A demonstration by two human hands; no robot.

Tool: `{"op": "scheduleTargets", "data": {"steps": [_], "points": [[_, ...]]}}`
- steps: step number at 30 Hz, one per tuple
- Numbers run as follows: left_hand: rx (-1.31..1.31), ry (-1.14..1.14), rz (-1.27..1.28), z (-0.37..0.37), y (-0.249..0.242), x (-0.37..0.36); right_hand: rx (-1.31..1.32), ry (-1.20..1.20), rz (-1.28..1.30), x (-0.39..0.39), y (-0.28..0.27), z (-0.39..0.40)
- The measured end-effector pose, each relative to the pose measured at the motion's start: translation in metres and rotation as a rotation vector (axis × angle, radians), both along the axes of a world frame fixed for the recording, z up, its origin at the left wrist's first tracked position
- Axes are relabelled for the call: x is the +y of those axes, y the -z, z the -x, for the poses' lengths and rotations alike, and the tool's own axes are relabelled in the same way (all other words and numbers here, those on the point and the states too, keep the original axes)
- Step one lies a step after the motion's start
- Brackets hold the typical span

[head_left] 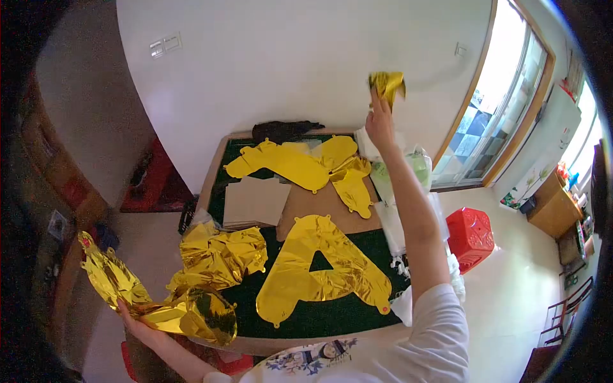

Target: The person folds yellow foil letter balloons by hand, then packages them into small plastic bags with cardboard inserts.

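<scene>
At the table's lower left corner, my left hand [137,325] grips a bunch of gold foil balloons [185,316] that hangs over the edge. My right hand [381,121] is raised high in front of the wall, its fingers closed on a small folded gold foil piece [391,86]. A flat gold letter A balloon [300,255] lies on the green mat [255,313] near the front edge. Crumpled gold foil [220,255] rests left of it. Farther back, more flat gold balloons [294,166] lie spread out and partly overlap.
Grey-brown cardboard sheets [255,201] lie at the table's left. Clear plastic bags [391,226] line its right side, and a black bag [287,131] sits at the back. A red stool [470,239] stands on the floor to the right.
</scene>
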State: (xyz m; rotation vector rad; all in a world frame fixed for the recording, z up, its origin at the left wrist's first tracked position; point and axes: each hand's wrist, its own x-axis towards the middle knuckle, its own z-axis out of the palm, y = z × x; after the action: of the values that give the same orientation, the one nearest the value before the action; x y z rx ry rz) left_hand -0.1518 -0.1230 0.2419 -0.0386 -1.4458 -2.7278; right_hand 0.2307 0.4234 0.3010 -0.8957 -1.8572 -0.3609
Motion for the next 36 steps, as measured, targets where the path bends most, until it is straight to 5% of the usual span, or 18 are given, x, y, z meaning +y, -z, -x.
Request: {"op": "scheduleTargets", "data": {"steps": [3, 8, 11, 14, 21, 29, 33, 36], "points": [[0.034, 0.019, 0.058, 0.014, 0.017, -0.008, 0.059, -0.125, 0.012, -0.011, -0.012, 0.001], [0.064, 0.077, 0.024, 0.04, 0.04, -0.025, -0.346, 0.06, 0.537, 0.048, 0.164, -0.028], [0.055, 0.081, -0.007, 0.03, 0.027, -0.019, -0.414, 0.144, 0.929, 0.031, 0.189, -0.031], [0.069, 0.073, 0.022, 0.018, 0.02, -0.011, -0.4, 0.193, 0.938, 0.032, 0.222, -0.034], [0.039, 0.175, -0.005, 0.041, 0.047, -0.02, -0.428, 0.242, 1.043, 0.02, 0.223, -0.044], [-0.045, 0.139, 0.084, -0.034, -0.01, 0.015, -0.373, 0.383, 0.969, -0.009, 0.214, -0.059], [-0.073, 0.417, 0.047, -0.018, 0.046, 0.022, -0.355, 0.347, 1.049, -0.077, 0.159, -0.043], [-0.166, 0.7, -0.056, -0.061, 0.039, 0.057, 0.031, -0.519, 1.352, -0.132, 0.152, -0.017]]}}
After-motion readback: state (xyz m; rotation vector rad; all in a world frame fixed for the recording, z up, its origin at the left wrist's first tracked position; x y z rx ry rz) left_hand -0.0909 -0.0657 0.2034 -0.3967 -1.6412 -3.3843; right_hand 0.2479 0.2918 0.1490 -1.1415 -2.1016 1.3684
